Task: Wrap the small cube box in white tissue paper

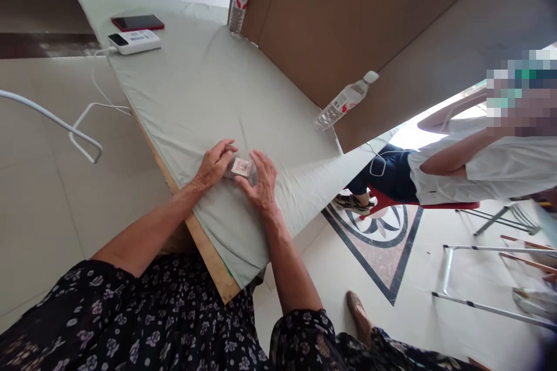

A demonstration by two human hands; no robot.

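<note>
A small clear plastic box (241, 167) with a whitish, red-marked label or card on top is between my two hands, at the near part of the cloth-covered table (195, 87). My left hand (214, 164) grips its left end with bent fingers and the thumb along the near side. Around the right end curls my right hand (263, 181), its thumb at the near edge and its fingers slightly blurred. What lies inside the box is too small to make out.
Two water bottles (239, 0) stand against a brown cardboard panel (331, 17). A phone (138, 22) and a white device (134, 42) with a cable lie at the far left. To the right, a person in a white shirt (456, 162) sits on a red stool (378, 200).
</note>
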